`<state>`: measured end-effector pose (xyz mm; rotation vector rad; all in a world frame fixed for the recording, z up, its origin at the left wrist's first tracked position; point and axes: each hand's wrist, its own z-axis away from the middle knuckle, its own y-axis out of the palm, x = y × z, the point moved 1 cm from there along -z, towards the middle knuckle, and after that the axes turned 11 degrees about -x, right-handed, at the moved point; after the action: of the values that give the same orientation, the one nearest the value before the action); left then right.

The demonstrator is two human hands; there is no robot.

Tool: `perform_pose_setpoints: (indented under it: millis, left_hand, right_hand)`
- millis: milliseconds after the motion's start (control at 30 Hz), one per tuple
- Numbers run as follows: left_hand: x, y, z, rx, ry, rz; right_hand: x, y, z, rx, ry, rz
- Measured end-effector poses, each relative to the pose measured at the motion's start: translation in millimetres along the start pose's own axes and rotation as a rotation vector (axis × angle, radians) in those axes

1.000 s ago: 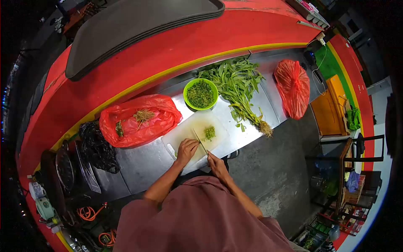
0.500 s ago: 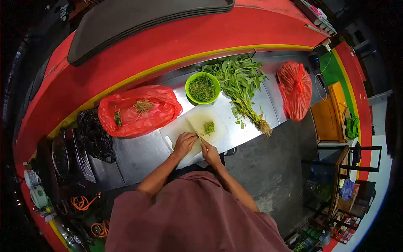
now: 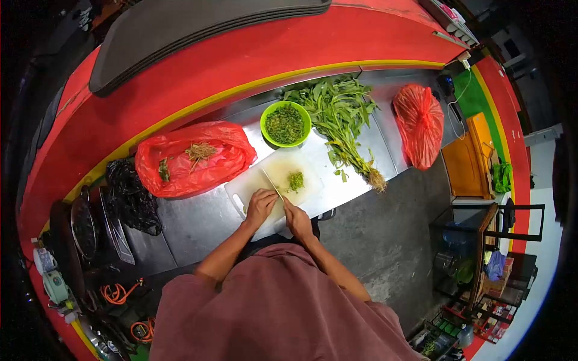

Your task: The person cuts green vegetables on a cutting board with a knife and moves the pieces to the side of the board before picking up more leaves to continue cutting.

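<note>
A knife [image 3: 271, 182] stands over the white cutting board [image 3: 235, 191], its blade angled up and to the left. Its handle end is in my right hand [image 3: 297, 221], whose fingers are closed around it. Close beside the blade, on the left, my left hand [image 3: 260, 207] is closed with curled fingers; what it holds is hidden. To the right of the blade lies a small heap of chopped greens [image 3: 295, 180]. Just behind the board, a lime-green bowl [image 3: 265, 133] holds more chopped greens [image 3: 285, 124].
Leafy green stems [image 3: 337, 114] with roots lie right of the bowl. An open red plastic bag [image 3: 229, 147] holds root trimmings [image 3: 200, 151] on the left, beside a black bag [image 3: 129, 195]. A tied red bag [image 3: 419, 126] sits at the far right. Black trays [image 3: 198, 36] rest on the red ledge.
The knife blade has tilted further left, away from the chopped heap. Both hands stay close together at the board's near side. The whole view has shifted slightly.
</note>
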<state>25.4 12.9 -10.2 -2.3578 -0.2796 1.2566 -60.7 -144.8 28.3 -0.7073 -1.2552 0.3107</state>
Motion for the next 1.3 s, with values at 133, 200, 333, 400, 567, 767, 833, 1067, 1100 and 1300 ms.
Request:
perform_pose_setpoints:
  millis: [133, 200, 333, 400, 567, 767, 833, 1067, 1100, 1300]
  left_hand:
    - [-6.0, -1.5, -3.8, -0.010, -0.044, 0.000]
    - [-5.0, -1.7, -2.9, -0.022, -0.055, 0.005]
    - [-7.3, -2.2, -4.3, -0.054, -0.097, 0.024]
    - [-8.9, -1.8, -3.4, -0.049, -0.104, 0.023]
    - [-11.3, -2.8, -5.5, -0.028, -0.091, 0.018]
    - [-11.6, -1.3, -1.2, -0.053, -0.050, 0.005]
    - [-12.7, -1.5, -1.1, -0.028, -0.085, -0.008]
    - [-5.9, 7.1, -10.0, -0.033, -0.004, -0.013]
    - [-4.9, 9.0, -12.6, -0.030, -0.005, -0.011]
    - [-4.0, 12.3, -17.4, -0.025, 0.059, -0.019]
  right_hand:
    - [10.0, -3.5, -14.0, 0.058, 0.086, -0.031]
    - [14.1, -6.1, -13.2, 0.046, 0.071, -0.063]
    - [5.9, -15.3, -3.5, 0.086, 0.113, -0.111]
    - [0.4, -9.6, 6.2, -0.002, 0.034, -0.174]
    - [-14.7, 3.7, 2.2, -0.006, -0.039, -0.001]
    - [-1.3, 5.1, -21.2, 0.053, -0.030, 0.096]
    - [0.8, -1.7, -21.3, 0.016, 0.005, 0.087]
    - [-35.8, -9.4, -32.8, -0.104, 0.059, -0.135]
    - [-31.8, -13.4, -30.3, -0.104, 0.062, -0.134]
    - [-20.6, -26.3, 1.3, 0.082, 0.137, -0.271]
